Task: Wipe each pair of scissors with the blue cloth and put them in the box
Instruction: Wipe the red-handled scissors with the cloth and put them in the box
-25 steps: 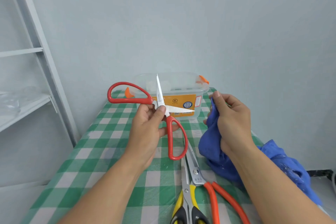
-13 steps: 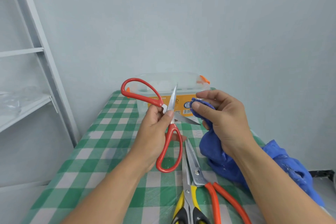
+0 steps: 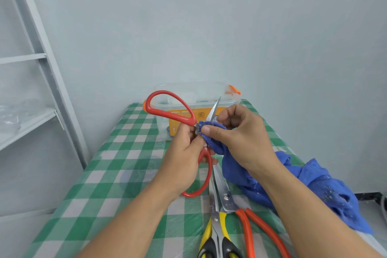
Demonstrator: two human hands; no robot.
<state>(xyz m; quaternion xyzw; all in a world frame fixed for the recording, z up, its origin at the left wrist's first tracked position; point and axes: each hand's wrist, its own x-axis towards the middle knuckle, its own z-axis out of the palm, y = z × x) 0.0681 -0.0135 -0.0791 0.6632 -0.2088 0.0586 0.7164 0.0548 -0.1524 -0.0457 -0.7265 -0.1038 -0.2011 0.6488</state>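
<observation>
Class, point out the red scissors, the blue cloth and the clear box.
red scissors [image 3: 190, 195]: head view, lower handle loop.
blue cloth [image 3: 326, 190]: head view, bunched part on the table.
clear box [image 3: 188, 95]: head view, clear upper wall.

You are in a plain, sparsely furnished room that reads as a storage or utility corner set up for handwork. A pale grey-blue painted wall [image 3: 219, 27] fills the far side. At the left stands a grey metal shelving rack [image 3: 45, 65] with crumpled clear plastic [image 3: 12, 115] on one shelf, and your desk [image 3: 125, 161] wears a green-and-white checked cover.
</observation>
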